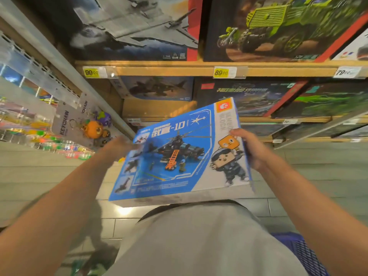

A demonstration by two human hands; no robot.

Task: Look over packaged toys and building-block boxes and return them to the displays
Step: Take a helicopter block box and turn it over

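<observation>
A blue and white building-block box (179, 156) with a black helicopter printed on its front is held tilted in front of the wooden shelves. My right hand (251, 148) grips its right edge, thumb on the front face. My left hand (119, 145) is blurred at the box's left edge, and its fingers lie hidden behind the box. An open slot (157, 108) shows in the lower shelf just above the box.
Wooden shelves (179, 71) hold large boxes: a grey jet (129, 28), a green truck (278, 26), darker sets below. Yellow price tags (221, 72) line the shelf edge. Keychains with an orange pumpkin (93, 129) hang at the left. A blue basket (298, 251) sits at the bottom right.
</observation>
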